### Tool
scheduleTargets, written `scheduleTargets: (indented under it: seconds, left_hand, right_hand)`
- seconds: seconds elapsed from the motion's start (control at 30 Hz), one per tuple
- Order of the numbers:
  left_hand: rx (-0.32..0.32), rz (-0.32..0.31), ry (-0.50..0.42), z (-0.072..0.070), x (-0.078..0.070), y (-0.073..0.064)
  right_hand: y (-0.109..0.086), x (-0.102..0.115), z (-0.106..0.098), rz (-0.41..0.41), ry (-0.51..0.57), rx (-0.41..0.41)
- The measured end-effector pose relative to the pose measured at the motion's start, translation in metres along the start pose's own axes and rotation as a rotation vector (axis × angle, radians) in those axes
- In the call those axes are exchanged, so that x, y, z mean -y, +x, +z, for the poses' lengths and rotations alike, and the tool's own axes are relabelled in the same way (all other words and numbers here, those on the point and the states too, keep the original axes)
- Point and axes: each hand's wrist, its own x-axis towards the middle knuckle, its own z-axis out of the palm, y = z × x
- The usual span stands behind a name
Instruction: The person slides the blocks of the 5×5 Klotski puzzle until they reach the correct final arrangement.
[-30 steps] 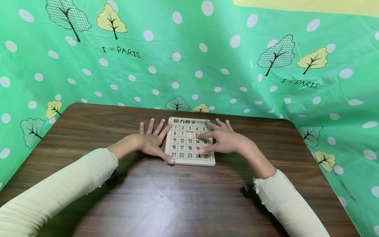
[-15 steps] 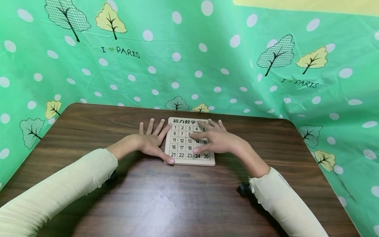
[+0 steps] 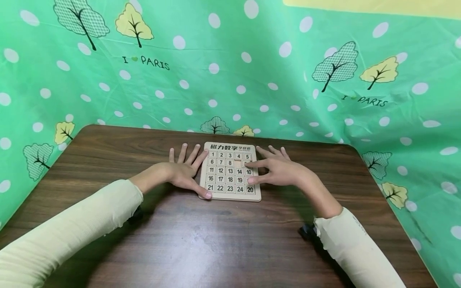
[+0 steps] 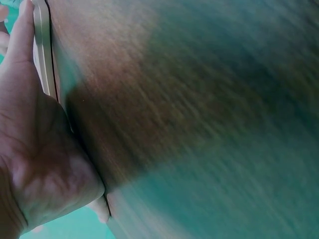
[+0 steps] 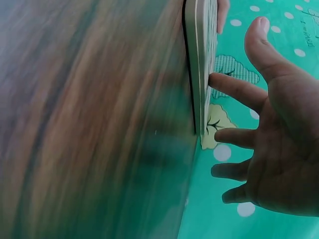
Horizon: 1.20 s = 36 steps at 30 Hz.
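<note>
A pale wooden number slide puzzle (image 3: 234, 197) lies flat on the dark table, its numbered tiles in rows. The 8 tile (image 3: 230, 163) sits beside the 7, with a vacant slot just right of it. My left hand (image 3: 181, 174) is spread along the puzzle's left side, thumb on the lower left corner and index finger at the upper left edge. From the right, my right hand (image 3: 282, 170) reaches over with fingers extended. Its index fingertip (image 5: 214, 79) meets the tile face in the right wrist view, covering most of the second row's last tile.
The brown wood-grain table (image 3: 201, 244) stretches around the puzzle. Behind its far edge hangs a green dotted cloth (image 3: 230, 52) printed with trees. Dark wrist-worn devices (image 3: 307, 232) show under the pale sleeves.
The right index finger slid the 8 tile one place left, moving the vacant slot right. Afterwards the right hand shifted right to the row's last tile. The left hand stayed in place.
</note>
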Motion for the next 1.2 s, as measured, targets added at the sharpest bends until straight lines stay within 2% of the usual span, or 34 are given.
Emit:
scheduleTargets:
  seconds: [0.33, 0.57, 0.83, 1.2]
  left_hand:
    - [0.001, -0.001, -0.007, 0.001, 0.0, 0.0]
    - [-0.008, 0.005, 0.006, -0.002, -0.002, 0.002]
    - [0.004, -0.002, 0.015, -0.002, -0.001, 0.002]
    - [0.003, -0.001, 0.01, -0.001, 0.0, -0.001]
  right_hand:
    - [0.009, 0.013, 0.006, -0.042, -0.006, 0.022]
    - [-0.005, 0.002, 0.0, -0.078, 0.016, -0.04]
    - [-0.016, -0.001, 0.002, -0.07, 0.019, -0.03]
    - [-0.003, -0.007, 0.001, 0.005, -0.016, -0.025]
